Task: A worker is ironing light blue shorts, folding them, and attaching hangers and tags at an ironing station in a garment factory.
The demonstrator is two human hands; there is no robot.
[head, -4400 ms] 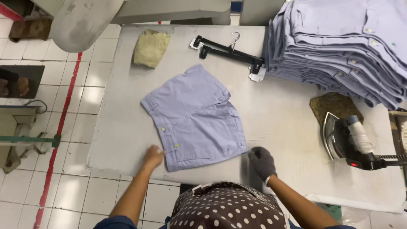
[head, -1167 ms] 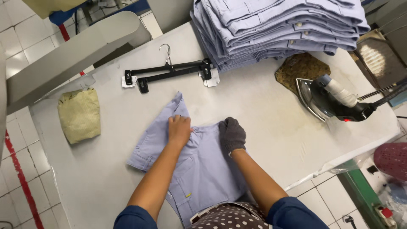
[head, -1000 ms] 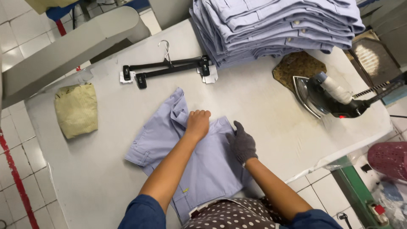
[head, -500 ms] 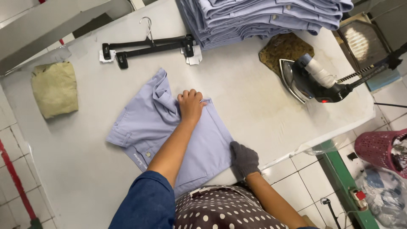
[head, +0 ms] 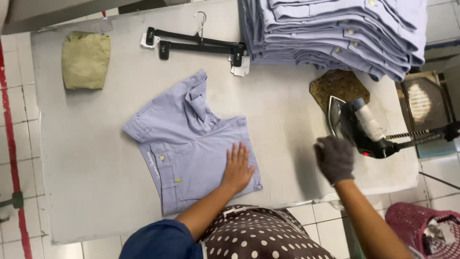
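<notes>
Light blue shorts lie on the pale ironing table, one leg bunched up toward the far side. My left hand rests flat on the shorts' right leg, fingers spread. My right hand, in a grey glove, hovers above the table just left of the steam iron, apart from it and holding nothing. The iron sits on a brown mat with its handle toward the right.
A tall stack of folded light blue garments fills the far right. A black clip hanger lies at the back, a folded olive cloth at the far left. A pink basket stands on the tiled floor, lower right.
My left hand slid down the shorts to the right leg. My gloved right hand left the table's front edge and moved right toward the iron.
</notes>
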